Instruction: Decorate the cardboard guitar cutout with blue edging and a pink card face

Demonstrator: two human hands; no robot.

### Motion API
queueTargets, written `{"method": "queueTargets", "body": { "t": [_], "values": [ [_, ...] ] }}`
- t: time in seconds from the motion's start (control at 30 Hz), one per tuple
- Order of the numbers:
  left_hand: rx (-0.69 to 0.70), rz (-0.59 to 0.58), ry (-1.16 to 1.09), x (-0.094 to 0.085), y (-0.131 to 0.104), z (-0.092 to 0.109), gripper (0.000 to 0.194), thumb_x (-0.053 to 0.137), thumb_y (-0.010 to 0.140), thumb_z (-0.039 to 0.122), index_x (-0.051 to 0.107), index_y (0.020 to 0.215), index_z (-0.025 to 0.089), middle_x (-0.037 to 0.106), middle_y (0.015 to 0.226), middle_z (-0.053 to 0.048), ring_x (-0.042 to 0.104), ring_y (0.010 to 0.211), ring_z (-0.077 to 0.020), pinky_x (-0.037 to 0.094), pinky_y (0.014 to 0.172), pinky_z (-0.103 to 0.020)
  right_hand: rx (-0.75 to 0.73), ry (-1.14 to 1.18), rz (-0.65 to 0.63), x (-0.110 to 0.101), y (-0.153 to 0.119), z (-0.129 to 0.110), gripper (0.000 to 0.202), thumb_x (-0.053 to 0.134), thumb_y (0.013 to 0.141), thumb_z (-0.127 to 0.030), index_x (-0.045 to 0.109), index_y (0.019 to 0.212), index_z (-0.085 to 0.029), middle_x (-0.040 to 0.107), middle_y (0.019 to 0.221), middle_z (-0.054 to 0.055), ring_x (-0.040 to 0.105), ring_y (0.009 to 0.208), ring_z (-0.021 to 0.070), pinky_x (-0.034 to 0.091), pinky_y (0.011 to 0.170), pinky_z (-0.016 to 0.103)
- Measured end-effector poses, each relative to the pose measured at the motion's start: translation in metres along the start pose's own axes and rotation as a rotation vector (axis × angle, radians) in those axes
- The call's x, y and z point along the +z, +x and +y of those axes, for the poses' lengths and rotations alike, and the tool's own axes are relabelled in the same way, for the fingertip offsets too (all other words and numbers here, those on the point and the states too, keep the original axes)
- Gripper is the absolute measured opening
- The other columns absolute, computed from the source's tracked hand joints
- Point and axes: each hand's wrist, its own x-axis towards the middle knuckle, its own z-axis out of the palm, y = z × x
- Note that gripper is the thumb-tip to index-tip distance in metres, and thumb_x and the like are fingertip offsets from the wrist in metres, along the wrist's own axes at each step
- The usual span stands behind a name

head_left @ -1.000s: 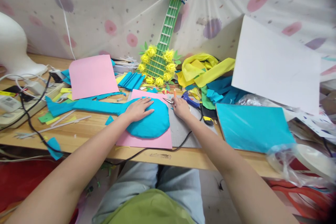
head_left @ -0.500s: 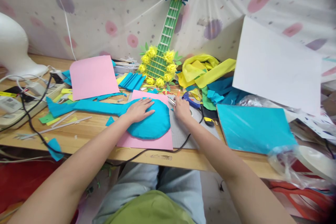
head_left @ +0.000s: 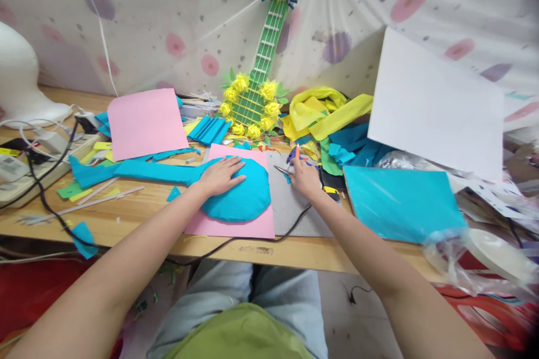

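Observation:
My left hand [head_left: 222, 176] lies flat, fingers stretched out, on a blue paper-covered guitar-shaped piece [head_left: 248, 196]. Beneath the rounded body is a sheet of pink paper [head_left: 263, 228]; the long neck reaches left across the table. My right hand [head_left: 305, 178] is closed around an orange pencil [head_left: 297, 151], its pointed end sticking up past the fingers. Scissors [head_left: 283, 170] lie against that hand, blades pointing left, handles hidden. Partly covered behind the right hand is a blue glue gun [head_left: 291, 155].
A grey cutting mat [head_left: 290, 213] lies under the pink sheet. A green guitar model with yellow flowers [head_left: 263, 56] leans behind. Blue board [head_left: 404, 202] and white board [head_left: 438, 106] stand right. Black cable [head_left: 236, 240] runs along the front edge; a power strip [head_left: 54, 165] sits left.
My right hand has moved right, carrying the orange pencil, and the scissors have shifted slightly right and nearer. My left hand stays flat on the blue piece.

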Motion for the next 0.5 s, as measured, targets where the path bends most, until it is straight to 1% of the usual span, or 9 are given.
{"method": "queueTargets", "body": {
  "t": [0.1, 0.2, 0.3, 0.37, 0.43, 0.5],
  "values": [
    [0.000, 0.006, -0.001, 0.000, -0.001, 0.000, 0.060, 0.027, 0.088, 0.055, 0.039, 0.135, 0.021, 0.034, 0.144, -0.005, 0.028, 0.133, -0.0196, 0.017, 0.110, -0.035, -0.012, 0.048, 0.061, -0.003, 0.009, -0.006, 0.032, 0.052, 0.077, -0.023, 0.049, 0.108, -0.016, 0.061, 0.097, 0.013, 0.054, 0.094, 0.0275, 0.035, 0.077, 0.035],
    [0.003, 0.008, 0.003, 0.000, -0.001, 0.000, 0.061, 0.026, 0.088, 0.055, 0.039, 0.135, 0.019, 0.034, 0.143, -0.006, 0.028, 0.133, -0.0202, 0.017, 0.110, -0.035, -0.020, 0.203, 0.095, -0.006, 0.027, -0.019, 0.031, 0.051, 0.078, -0.025, 0.047, 0.107, -0.017, 0.062, 0.095, 0.009, 0.056, 0.089, 0.0244, 0.038, 0.075, 0.033],
    [0.007, 0.002, 0.001, 0.000, 0.000, 0.000, 0.061, 0.026, 0.088, 0.055, 0.039, 0.135, 0.019, 0.034, 0.144, -0.007, 0.028, 0.133, -0.0202, 0.017, 0.110, -0.036, 0.001, 0.364, 0.061, -0.004, 0.056, -0.038, 0.033, 0.047, 0.079, -0.023, 0.041, 0.111, -0.019, 0.063, 0.094, 0.007, 0.059, 0.083, 0.0219, 0.041, 0.070, 0.031],
    [0.010, -0.001, -0.004, 0.000, 0.000, 0.000, 0.061, 0.025, 0.088, 0.055, 0.039, 0.135, 0.019, 0.034, 0.144, -0.007, 0.027, 0.133, -0.0198, 0.017, 0.110, -0.036, -0.047, 0.442, 0.043, 0.001, 0.078, -0.054, 0.034, 0.046, 0.078, -0.021, 0.039, 0.112, -0.018, 0.063, 0.095, 0.007, 0.060, 0.081, 0.0217, 0.042, 0.068, 0.031],
    [0.014, 0.000, -0.004, 0.000, 0.000, 0.001, 0.061, 0.024, 0.088, 0.055, 0.040, 0.135, 0.018, 0.034, 0.144, -0.007, 0.027, 0.133, -0.0194, 0.017, 0.111, -0.037, -0.098, 0.484, 0.030, 0.008, 0.099, -0.069, 0.036, 0.044, 0.077, -0.017, 0.036, 0.113, -0.018, 0.063, 0.093, 0.009, 0.060, 0.078, 0.0218, 0.042, 0.065, 0.030],
    [0.019, 0.002, -0.001, 0.000, 0.000, 0.001, 0.061, 0.024, 0.089, 0.054, 0.040, 0.135, 0.018, 0.034, 0.144, -0.007, 0.027, 0.133, -0.0195, 0.017, 0.111, -0.037, -0.106, 0.488, -0.002, 0.014, 0.116, -0.083, 0.036, 0.042, 0.077, -0.015, 0.035, 0.112, -0.016, 0.062, 0.090, 0.010, 0.059, 0.075, 0.0219, 0.042, 0.063, 0.030]
  ]
}}
